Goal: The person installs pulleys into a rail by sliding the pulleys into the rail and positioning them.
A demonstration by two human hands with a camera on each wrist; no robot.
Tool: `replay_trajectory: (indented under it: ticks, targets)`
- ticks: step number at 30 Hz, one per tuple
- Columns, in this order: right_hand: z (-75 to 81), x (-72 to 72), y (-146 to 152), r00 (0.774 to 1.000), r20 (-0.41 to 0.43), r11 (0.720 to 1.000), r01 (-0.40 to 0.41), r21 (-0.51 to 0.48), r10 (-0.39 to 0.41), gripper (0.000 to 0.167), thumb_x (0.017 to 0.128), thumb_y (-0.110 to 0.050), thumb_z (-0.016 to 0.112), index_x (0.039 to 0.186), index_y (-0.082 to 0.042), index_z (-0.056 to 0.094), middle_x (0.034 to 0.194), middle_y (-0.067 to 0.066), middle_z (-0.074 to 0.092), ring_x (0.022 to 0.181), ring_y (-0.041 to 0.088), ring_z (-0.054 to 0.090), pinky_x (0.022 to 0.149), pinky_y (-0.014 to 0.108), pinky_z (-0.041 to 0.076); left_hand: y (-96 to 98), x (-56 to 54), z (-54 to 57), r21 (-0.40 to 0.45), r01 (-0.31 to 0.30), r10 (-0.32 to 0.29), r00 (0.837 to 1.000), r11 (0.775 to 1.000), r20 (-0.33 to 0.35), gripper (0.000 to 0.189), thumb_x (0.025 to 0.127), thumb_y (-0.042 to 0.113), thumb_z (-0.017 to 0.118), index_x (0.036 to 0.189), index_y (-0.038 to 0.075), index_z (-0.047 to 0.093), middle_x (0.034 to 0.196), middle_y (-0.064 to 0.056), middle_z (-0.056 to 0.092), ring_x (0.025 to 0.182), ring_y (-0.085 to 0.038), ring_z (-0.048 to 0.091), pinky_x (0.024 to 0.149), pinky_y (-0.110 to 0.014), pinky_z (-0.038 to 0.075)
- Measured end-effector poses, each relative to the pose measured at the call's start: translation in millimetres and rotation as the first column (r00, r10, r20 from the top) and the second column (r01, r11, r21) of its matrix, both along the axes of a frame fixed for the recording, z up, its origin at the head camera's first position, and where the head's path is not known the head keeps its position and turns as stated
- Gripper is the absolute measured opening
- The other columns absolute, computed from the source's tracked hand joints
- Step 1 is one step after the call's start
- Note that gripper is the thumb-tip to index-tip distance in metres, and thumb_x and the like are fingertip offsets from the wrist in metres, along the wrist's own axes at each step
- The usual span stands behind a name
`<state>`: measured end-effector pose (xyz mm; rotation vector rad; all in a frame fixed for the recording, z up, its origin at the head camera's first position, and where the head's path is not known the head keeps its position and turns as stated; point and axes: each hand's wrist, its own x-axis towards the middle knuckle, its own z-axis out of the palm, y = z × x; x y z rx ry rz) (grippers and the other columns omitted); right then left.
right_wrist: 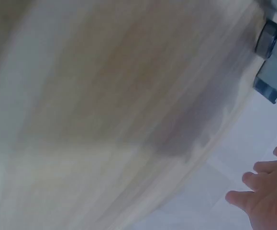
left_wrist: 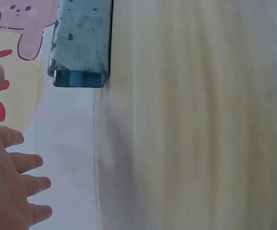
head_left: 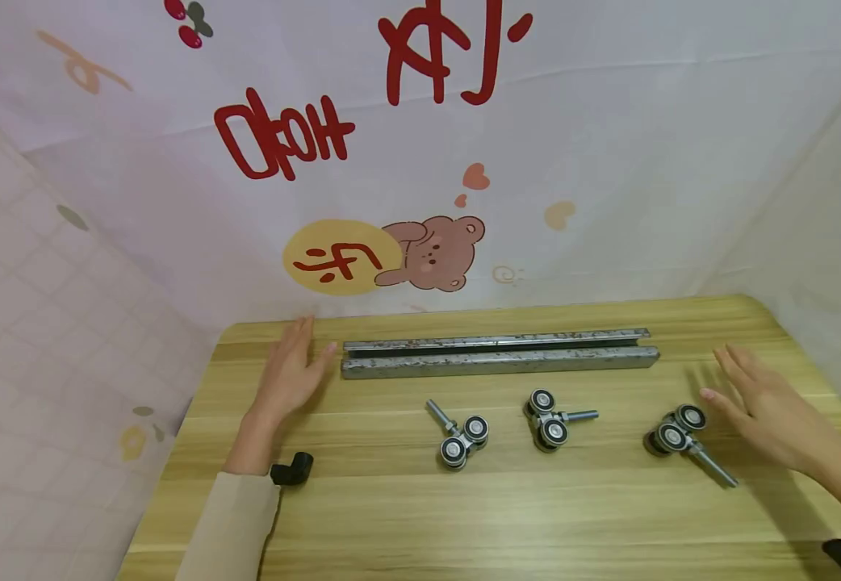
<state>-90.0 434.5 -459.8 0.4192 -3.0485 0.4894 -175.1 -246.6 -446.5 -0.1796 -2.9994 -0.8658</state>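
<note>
My left hand (head_left: 291,379) is at the left end of a worn steel channel track (head_left: 500,361), fingers straight, thumb toward the track, holding nothing. The track lies along the back of the wooden table, its long slot showing. In the left wrist view, the spread left hand (left_wrist: 9,182) is beside the track's end (left_wrist: 81,38). Before the track lie three double-wheeled rollers with threaded bolts: a left roller (head_left: 474,428), a middle roller (head_left: 554,433) and a right roller (head_left: 673,436). Just right of the right roller, my right hand (head_left: 769,407) hovers with extended fingers, holding nothing.
The pale wooden tabletop (head_left: 406,516) has rounded back corners. A white printed cloth (head_left: 609,145) with a bear and red characters rises behind it, and pale cloth sides stand at left and right. A black piece (head_left: 292,470) sits by the left cuff.
</note>
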Motion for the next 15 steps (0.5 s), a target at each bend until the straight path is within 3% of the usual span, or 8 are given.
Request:
replay_trajectory:
  ticks: [7,12,15]
  targets:
    - [3.2,17.3,-4,0.994,0.099,0.998,0.051,-0.036,-0.047,0.079,0.112,-0.033,0.052,0.168,-0.002,0.007,0.165,0.039,0.013,0.135,0.072,0.027,0.107,0.083,0.017,6.2,-3.0,-1.6,0.092,0.049,-0.050,0.999,0.995,0.003,0.092,0.102,0.054,0.062,0.168,0.004,0.020,0.172,-0.021,0.018,0.158,-0.043,0.014,0.123,-0.067,0.011]
    - [5.7,28.6,-6,0.989,0.130,0.997,0.074,-0.037,-0.069,0.079,0.111,-0.037,0.052,0.168,-0.002,0.010,0.159,0.043,0.025,0.126,0.073,0.038,0.098,0.083,0.028,10.5,-4.6,-4.3,0.165,0.066,-0.079,0.994,0.984,0.071,0.099,0.098,0.050,0.072,0.169,0.007,0.018,0.174,-0.017,0.015,0.159,-0.040,0.014,0.123,-0.065,0.019]
    - [8.4,34.7,-9,0.986,0.150,0.997,0.079,-0.020,-0.075,0.078,0.111,-0.038,0.052,0.165,0.005,0.016,0.153,0.046,0.032,0.125,0.073,0.040,0.095,0.082,0.033,12.0,-5.4,-5.0,0.190,0.068,-0.090,0.990,0.979,0.109,0.101,0.096,0.048,0.075,0.169,0.007,0.018,0.173,-0.018,0.015,0.157,-0.041,0.019,0.122,-0.065,0.021]
